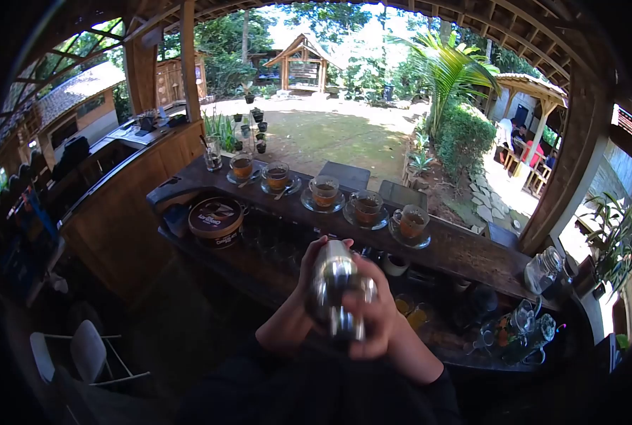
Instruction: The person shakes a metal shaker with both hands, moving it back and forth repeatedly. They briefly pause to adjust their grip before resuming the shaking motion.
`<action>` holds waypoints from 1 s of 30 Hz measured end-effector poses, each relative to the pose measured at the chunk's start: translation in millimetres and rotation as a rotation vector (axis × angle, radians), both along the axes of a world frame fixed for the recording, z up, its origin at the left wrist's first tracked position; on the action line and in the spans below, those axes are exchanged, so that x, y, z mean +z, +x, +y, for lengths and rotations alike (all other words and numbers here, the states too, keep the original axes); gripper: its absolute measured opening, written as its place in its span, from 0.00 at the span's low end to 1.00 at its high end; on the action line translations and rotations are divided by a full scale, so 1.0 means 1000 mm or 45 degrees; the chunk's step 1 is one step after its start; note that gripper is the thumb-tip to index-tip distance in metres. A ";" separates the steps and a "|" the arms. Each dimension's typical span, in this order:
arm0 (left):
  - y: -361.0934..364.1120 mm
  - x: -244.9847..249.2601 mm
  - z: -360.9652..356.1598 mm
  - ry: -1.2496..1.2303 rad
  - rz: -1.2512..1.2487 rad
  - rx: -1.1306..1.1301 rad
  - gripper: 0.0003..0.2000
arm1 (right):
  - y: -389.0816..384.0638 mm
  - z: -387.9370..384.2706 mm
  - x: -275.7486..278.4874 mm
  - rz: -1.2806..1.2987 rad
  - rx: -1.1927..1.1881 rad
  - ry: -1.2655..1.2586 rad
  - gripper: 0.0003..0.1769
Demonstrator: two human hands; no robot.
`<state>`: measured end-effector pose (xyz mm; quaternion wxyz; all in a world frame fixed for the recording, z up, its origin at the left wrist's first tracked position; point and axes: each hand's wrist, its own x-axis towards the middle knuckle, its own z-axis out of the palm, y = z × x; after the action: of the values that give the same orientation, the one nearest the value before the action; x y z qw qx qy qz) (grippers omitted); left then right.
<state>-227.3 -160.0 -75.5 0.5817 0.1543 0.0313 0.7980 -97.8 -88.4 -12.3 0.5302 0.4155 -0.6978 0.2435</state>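
Note:
Both hands hold a shiny metal shaker-like vessel (336, 276) in front of my body, its narrower pale end towards the counter. My left hand (300, 294) is wrapped round its left side. On the other side, my right hand (374, 308) grips it, with the fingers blurred by motion. Beyond them, a row of several glass cups stands on saucers along the dark wooden counter (465, 265), each with brownish liquid. The middle cup (324, 190) and the rightmost cup (409, 221) are nearest to the vessel. Spoons lie beside the two left cups.
A round brown tub (215, 218) sits on the lower shelf at left. A drinking glass (212, 156) stands at the row's left end. At right are a glass jar (543, 269) and glass mugs (540, 331). White chairs (89, 350) stand lower left; people (532, 150) sit far off.

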 end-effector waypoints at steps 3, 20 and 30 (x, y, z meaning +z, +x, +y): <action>0.012 -0.004 0.004 0.012 -0.005 0.068 0.21 | -0.004 0.001 -0.004 -0.088 -0.107 -0.297 0.23; 0.077 0.038 0.007 0.299 0.451 -0.099 0.25 | 0.109 -0.002 0.029 0.068 -0.034 0.244 0.30; 0.141 0.009 0.044 0.024 -0.041 0.110 0.22 | 0.107 0.064 -0.009 -0.138 -0.042 -0.335 0.28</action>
<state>-86.3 -115.5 -66.2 0.5454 0.1454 0.0209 0.8252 8.9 -24.1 -21.6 0.5457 0.3171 -0.6942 0.3461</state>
